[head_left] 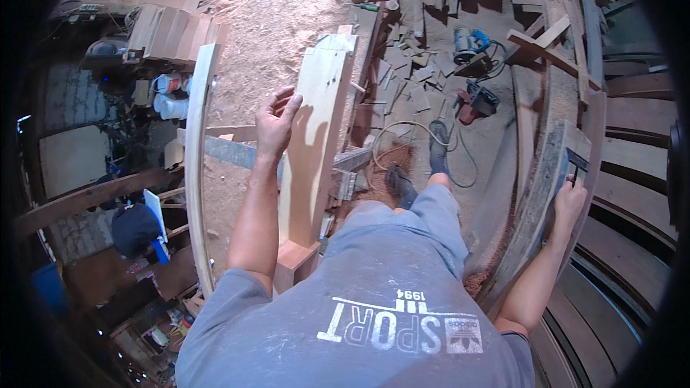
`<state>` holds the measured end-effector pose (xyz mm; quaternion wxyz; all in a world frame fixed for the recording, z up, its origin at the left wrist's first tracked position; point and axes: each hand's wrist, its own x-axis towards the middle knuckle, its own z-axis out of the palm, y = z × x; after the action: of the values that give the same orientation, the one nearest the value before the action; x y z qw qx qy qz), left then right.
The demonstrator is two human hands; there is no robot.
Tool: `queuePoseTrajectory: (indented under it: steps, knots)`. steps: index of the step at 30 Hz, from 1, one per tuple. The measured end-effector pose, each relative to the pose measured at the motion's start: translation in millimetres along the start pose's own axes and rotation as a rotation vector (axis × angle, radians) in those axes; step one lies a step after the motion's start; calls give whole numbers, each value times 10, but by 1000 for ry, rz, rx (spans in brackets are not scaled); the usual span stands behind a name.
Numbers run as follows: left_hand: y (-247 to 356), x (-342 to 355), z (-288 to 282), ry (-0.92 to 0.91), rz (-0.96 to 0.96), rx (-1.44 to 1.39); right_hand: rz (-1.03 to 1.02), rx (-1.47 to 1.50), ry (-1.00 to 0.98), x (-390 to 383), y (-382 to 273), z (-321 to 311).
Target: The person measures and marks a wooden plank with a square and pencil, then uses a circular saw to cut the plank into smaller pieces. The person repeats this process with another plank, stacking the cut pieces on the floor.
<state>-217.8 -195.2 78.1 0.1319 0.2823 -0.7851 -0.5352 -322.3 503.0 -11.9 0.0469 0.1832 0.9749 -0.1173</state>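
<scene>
My left hand (275, 126) is raised beside a thick, pale wooden beam (314, 122), its fingers loosely bent and apart with nothing in them. The beam lies lengthwise away from me, and shadow falls across its top face. Off to the right, my right hand (569, 201) is closed on a small black T-shaped tool (577, 161) whose exact kind I cannot make out. That tool is at a weathered plank (535, 197) on my right side. Under the beam's near end stands a reddish wooden block (296, 255).
A blue router (467, 47) and a dark red power tool (477, 100) lie on the floor ahead, with a loose hose (388, 128). Wood offcuts (413, 79) and sawdust (251, 21) cover the ground. A long board (198, 172) stands left; stacked planks (632, 144) line the right.
</scene>
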Motion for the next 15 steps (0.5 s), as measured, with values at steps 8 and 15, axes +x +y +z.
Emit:
queuePoseTrajectory:
  steps: [8, 15]
  knots:
    - [93, -325, -36, -45, 16, 33, -142, 30, 267, -583, -543, 256]
    - [899, -727, 618, -252, 571, 405, -649, 713, -99, -1395, -2035, 0]
